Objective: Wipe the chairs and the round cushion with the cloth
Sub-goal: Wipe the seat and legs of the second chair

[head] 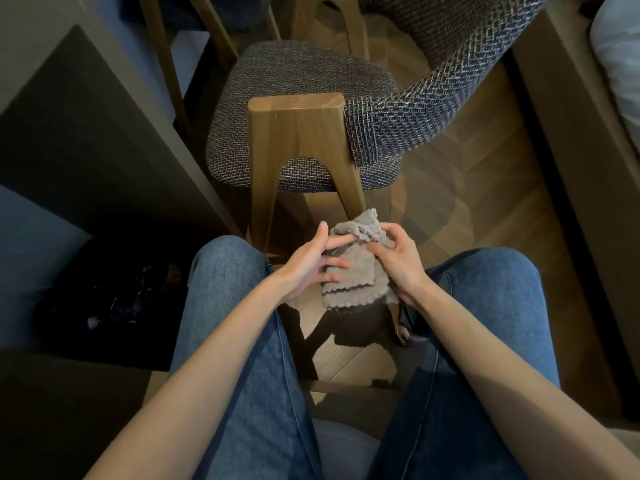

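Item: cloth (360, 271), grey-brown, scalloped edges, folded into loose layers. It is held in the air between the person's knees, above the floor (467, 209) and just in front of the nearest chair leg; it does not touch the chair.

Left grip (304, 268): fingers spread and nearly straight, laid flat on the cloth's left face, thumb pointing up and clear of it.

Right grip (398, 261): fingers curled, pinching the bunched upper fold of the cloth; the lower layers hang down beside the palm.

Chair (298, 109): seat and curved backrest in dark speckled weave, on a light wooden frame (298, 133), standing directly ahead of the knees.

Jeans (235, 306): blue denim on both thighs, either side of the cloth.

Floor: wood in a herringbone pattern.

Black bag (110, 292): on the floor at left, in shadow, beside a dark cabinet (86, 133).
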### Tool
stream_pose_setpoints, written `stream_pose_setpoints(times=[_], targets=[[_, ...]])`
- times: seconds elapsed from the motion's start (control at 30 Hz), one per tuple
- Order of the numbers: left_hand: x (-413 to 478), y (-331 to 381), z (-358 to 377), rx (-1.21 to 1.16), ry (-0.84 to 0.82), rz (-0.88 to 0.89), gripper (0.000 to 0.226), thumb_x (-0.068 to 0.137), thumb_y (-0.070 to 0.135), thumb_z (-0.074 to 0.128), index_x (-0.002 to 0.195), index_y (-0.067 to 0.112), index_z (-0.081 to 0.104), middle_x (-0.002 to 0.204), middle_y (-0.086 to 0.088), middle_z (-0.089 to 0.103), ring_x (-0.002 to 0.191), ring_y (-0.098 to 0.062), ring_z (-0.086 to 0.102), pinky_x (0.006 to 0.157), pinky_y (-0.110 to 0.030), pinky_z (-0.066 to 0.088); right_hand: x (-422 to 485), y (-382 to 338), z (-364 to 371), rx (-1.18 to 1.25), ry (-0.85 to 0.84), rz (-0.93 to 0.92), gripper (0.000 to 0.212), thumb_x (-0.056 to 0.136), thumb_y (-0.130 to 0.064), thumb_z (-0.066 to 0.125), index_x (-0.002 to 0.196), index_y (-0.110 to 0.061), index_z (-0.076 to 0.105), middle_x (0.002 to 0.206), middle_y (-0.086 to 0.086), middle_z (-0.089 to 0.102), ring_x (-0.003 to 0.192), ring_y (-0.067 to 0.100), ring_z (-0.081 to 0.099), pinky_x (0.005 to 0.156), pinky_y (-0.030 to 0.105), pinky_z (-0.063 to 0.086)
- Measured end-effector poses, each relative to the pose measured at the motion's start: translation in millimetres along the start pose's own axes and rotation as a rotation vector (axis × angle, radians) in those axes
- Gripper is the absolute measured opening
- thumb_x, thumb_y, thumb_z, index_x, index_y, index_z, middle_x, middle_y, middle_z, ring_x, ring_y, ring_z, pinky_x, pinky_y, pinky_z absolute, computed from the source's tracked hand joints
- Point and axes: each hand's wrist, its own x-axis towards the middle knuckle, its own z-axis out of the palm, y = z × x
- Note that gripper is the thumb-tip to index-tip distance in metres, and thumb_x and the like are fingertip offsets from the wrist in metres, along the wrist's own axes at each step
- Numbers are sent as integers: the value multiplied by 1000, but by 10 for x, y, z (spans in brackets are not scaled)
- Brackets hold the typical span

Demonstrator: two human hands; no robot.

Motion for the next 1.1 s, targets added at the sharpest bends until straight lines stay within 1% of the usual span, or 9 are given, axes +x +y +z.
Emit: stream_pose_setpoints(times=[0.13, 0.23, 0.33, 0.43, 0.53, 0.67, 0.87, 1.0, 1.1], targets=[[-41, 100, -66, 412, 180, 305, 35, 103, 42, 25, 120, 41, 56, 130, 11, 51, 95, 1, 57, 74, -13, 47, 54, -142, -120, -51, 359, -87, 21, 88, -13, 63, 106, -22, 55, 101, -6, 62, 97, 11, 62, 89, 41, 52], [-68, 310, -114, 691, 334, 607, 29, 101, 31, 41, 127, 34, 54, 124, 17, 51, 106, 9, 49, 87, -12, 44, 63, -376, -249, -105, 631, -284, 23, 86, -9, 59, 108, -16, 54, 88, -19, 57, 80, -9, 55, 79, 24, 48], [-70, 687, -77, 962, 450, 846, 32, 100, 22, 46, 130, 26, 54, 122, 11, 54, 112, -5, 45, 93, -19, 39, 117, -713, -306, -97, 768, -516, 24, 86, -6, 56, 108, -12, 53, 89, -20, 55, 79, -15, 52, 71, 4, 37], [-32, 1063, -12, 1180, 600, 1017, 36, 98, 21, 48, 134, 22, 52, 122, 3, 55, 113, -12, 41, 94, -22, 29, 285, -1053, -236, -106, 800, -649, 24, 85, -11, 59, 108, -8, 54, 100, -7, 58, 92, 2, 55, 82, 14, 41], [64, 1272, 28, 1376, 722, 995, 40, 98, 27, 46, 139, 27, 45, 136, 6, 47, 126, -15, 36, 102, -34, 23, 477, -1117, -54, -218, 686, -662, 31, 88, -25, 64, 112, -7, 56, 106, 6, 49, 104, 17, 47, 94, 27, 37], [258, 1351, -2, 1493, 649, 852, 47, 100, 27, 41, 146, 30, 33, 148, 10, 37, 140, -13, 26, 115, -42, 3, 626, -907, 81, -212, 691, -570, 39, 95, -40, 44, 122, -14, 52, 116, 6, 38, 109, 12, 33, 105, 42, 23], [402, 1377, -52, 1484, 619, 837, 54, 98, 15, 43, 148, 31, 30, 144, 9, 41, 138, -16, 28, 116, -42, 5, 793, -766, 189, -180, 774, -617, 38, 87, -23, 59, 119, -32, 41, 121, 5, 32, 109, 15, 28, 97, 25, 20], [407, 1346, -2, 1479, 664, 855, 53, 98, 16, 42, 148, 31, 31, 140, 7, 44, 134, -18, 32, 114, -41, 8, 884, -568, 153, -272, 690, -598, 47, 78, 5, 57, 117, -18, 44, 117, 17, 33, 105, 26, 36, 93, 30, 34], [396, 1337, 4, 1466, 677, 864, 52, 98, 15, 43, 147, 31, 33, 138, 6, 46, 133, -19, 33, 114, -41, 9, 812, -423, 54, -193, 563, -414, 34, 82, 10, 52, 113, -2, 49, 113, 8, 33, 96, 15, 41, 85, 21, 41]])
